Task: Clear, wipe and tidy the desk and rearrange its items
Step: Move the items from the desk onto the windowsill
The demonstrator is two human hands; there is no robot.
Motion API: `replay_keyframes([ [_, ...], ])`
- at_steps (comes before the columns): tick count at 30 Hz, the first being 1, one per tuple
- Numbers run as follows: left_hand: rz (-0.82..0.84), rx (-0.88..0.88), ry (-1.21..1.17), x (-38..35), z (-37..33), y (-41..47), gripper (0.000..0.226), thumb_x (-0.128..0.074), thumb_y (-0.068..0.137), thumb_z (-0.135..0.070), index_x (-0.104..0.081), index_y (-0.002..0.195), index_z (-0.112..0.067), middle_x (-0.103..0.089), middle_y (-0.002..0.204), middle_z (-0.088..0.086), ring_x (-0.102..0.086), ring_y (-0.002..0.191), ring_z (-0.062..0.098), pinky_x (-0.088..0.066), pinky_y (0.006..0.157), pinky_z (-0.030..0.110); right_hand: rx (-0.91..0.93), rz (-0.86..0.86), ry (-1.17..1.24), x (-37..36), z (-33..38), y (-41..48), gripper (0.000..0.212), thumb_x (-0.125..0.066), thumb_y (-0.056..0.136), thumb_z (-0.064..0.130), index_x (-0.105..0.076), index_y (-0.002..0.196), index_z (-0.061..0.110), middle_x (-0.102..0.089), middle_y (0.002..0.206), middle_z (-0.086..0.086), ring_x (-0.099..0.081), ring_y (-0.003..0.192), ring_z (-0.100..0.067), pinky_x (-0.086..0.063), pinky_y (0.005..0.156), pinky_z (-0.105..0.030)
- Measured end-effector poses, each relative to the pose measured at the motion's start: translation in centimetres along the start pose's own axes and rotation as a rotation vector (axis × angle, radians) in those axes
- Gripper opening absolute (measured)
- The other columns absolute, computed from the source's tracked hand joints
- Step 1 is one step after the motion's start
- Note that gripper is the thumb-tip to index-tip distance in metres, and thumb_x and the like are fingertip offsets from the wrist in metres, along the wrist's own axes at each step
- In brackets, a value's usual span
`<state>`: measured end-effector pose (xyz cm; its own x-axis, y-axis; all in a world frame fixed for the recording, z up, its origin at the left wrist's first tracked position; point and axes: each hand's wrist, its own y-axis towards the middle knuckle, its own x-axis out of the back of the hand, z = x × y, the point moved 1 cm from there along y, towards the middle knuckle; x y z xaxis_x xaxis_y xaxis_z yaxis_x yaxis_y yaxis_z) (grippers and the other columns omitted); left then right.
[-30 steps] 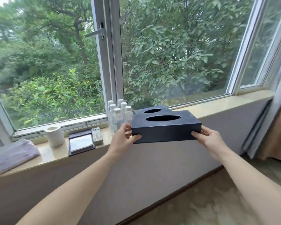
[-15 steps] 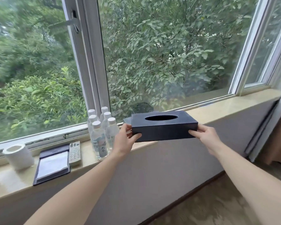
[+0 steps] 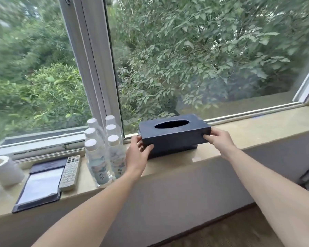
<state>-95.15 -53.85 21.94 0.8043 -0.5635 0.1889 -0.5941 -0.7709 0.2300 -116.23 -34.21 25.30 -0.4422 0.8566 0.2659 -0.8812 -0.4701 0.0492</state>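
As left hand [image 3: 137, 152], right hand [image 3: 219, 139] grip box [image 3: 175, 138], bottle labels [image 3: 101, 172] blurred

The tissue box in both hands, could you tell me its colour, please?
The tissue box is plain dark navy, best seen in the head view.

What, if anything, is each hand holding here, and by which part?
Both hold the dark tissue box: the left hand grips its left end, the right hand its right end.

- The paper roll [image 3: 3, 171] is cut off by the left edge.
- The bottles [image 3: 98, 164] have labels too blurred to read.
- The left hand [image 3: 137, 154] hides the box's [image 3: 175, 138] left end.
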Motion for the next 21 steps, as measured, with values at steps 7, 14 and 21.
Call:
replay_keyframes([
  [7, -0.047, 0.052, 0.048, -1.2, 1.6, 2.2, 0.035, -0.071, 0.088, -0.004, -0.047, 0.111, -0.013, -0.06, 0.101, -0.02, -0.056, 0.086, -0.024, -0.045, 0.077, 0.006, -0.037, 0.087, 0.046, -2.3, -2.2, 4.6, 0.036, -0.056, 0.09, -0.005, -0.064, 0.119, 0.016, -0.068, 0.113, -0.001, -0.06, 0.108, -0.016, -0.046, 0.098, -0.031],
  [14, -0.074, 0.064, 0.134, -1.0, 1.5, 4.1, 0.035, -0.071, 0.088, -0.008, -0.043, 0.108, -0.013, -0.056, 0.096, -0.021, -0.054, 0.084, -0.016, -0.042, 0.073, 0.012, -0.093, 0.174, -0.002, -3.6, -1.5, 6.7, 0.04, -0.054, 0.092, -0.003, -0.059, 0.128, 0.014, -0.065, 0.124, -0.003, -0.06, 0.115, -0.02, -0.045, 0.105, -0.038],
  [21, -0.038, 0.089, 0.149, -1.4, 1.7, 5.3, 0.034, -0.068, 0.091, -0.009, -0.04, 0.11, -0.014, -0.056, 0.095, -0.022, -0.055, 0.088, -0.011, -0.042, 0.08, 0.018, -0.137, 0.117, -0.042, -4.3, -1.8, 7.1, 0.046, -0.052, 0.089, -0.006, -0.055, 0.131, 0.013, -0.063, 0.125, -0.002, -0.057, 0.117, -0.02, -0.044, 0.104, -0.037],
])
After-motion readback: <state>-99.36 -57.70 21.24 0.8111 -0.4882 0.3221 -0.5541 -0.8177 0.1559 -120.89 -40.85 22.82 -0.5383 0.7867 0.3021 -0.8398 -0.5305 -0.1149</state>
